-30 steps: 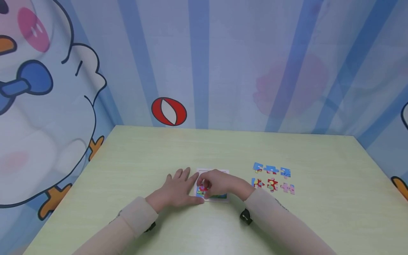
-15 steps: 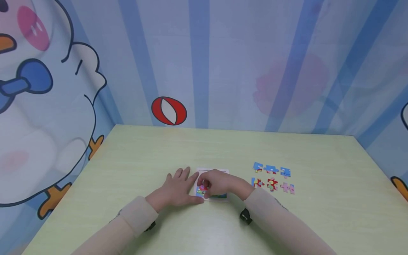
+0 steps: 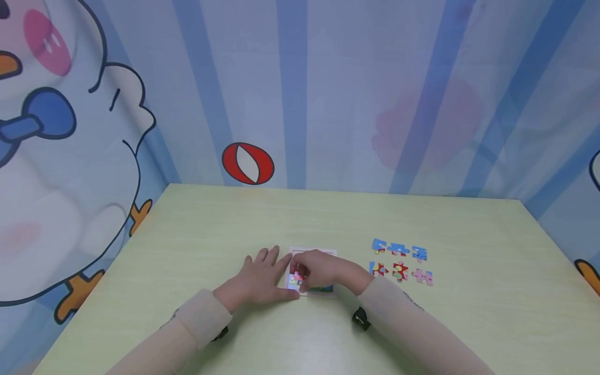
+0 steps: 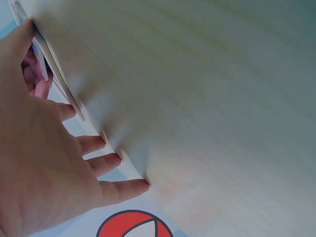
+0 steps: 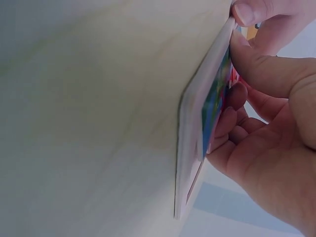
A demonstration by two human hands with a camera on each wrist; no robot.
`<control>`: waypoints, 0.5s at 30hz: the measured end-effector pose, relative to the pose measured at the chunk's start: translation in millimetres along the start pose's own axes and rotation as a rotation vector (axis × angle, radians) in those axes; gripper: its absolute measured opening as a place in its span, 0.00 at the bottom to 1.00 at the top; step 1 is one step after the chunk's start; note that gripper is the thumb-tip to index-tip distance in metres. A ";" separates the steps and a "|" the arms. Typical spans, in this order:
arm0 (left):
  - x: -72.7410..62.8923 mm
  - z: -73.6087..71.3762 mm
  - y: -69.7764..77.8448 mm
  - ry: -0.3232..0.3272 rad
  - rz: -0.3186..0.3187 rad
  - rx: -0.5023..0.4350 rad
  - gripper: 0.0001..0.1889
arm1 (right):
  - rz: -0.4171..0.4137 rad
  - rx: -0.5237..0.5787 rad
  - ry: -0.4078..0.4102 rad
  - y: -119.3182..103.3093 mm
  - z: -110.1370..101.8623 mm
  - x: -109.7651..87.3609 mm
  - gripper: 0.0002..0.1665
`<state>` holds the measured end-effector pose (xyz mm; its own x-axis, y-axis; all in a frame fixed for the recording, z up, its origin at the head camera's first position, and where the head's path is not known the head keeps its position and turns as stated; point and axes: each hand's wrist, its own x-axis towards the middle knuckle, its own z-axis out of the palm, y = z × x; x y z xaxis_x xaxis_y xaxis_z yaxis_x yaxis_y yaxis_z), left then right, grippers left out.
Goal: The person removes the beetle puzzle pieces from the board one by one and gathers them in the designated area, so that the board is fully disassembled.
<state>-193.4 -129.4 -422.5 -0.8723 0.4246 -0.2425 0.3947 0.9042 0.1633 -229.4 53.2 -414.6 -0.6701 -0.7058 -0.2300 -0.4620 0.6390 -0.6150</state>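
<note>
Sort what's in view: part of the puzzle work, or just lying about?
In the job, most likely:
flat rectangular puzzle board with white border
six loose multicoloured jigsaw pieces
both hands: left hand, right hand

Just around:
blue striped cloth backdrop, printed red-and-white ball
pale yellow-green table, support only

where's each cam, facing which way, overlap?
Head: on head, facing forward and down over the table; left hand, right hand, sleeves show.
Left wrist: on that wrist, facing left hand and board; right fingers also.
Right wrist: on that wrist, facing right hand and board; left thumb also.
Wrist views share the board and parts of both hands.
</note>
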 end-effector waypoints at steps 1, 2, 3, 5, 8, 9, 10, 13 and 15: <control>0.0 0.0 -0.1 0.001 0.001 -0.001 0.48 | 0.000 -0.001 0.003 0.4 0.3 0.3 0.16; 0.0 0.0 -0.1 0.001 0.002 -0.002 0.49 | -0.003 0.000 0.006 0.5 0.5 0.4 0.17; -0.1 -0.2 0.0 0.002 0.004 -0.002 0.49 | -0.004 0.005 0.009 0.9 0.9 0.6 0.17; -0.3 -0.6 0.0 0.003 0.004 -0.006 0.49 | -0.004 0.009 0.016 1.3 1.1 0.6 0.18; -0.6 -1.1 0.1 0.004 0.005 -0.012 0.48 | -0.010 0.020 0.026 1.3 0.8 0.1 0.18; -0.7 -1.2 0.1 0.004 0.006 -0.012 0.48 | -0.015 0.026 0.029 1.4 0.6 -0.4 0.18; -0.6 -1.1 0.1 0.004 0.006 -0.011 0.48 | -0.017 0.027 0.030 1.3 0.4 -0.9 0.18; -0.3 -0.6 0.0 0.003 0.006 -0.005 0.49 | -0.032 0.043 0.034 1.4 0.2 -2.3 0.18; 0.1 -0.4 0.0 0.002 0.005 -0.001 0.49 | -0.034 0.053 0.035 1.4 -0.3 -2.9 0.18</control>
<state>-193.6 -129.4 -422.1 -0.8706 0.4294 -0.2401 0.3992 0.9018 0.1655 -228.2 56.2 -414.6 -0.6750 -0.7148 -0.1828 -0.4536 0.5974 -0.6613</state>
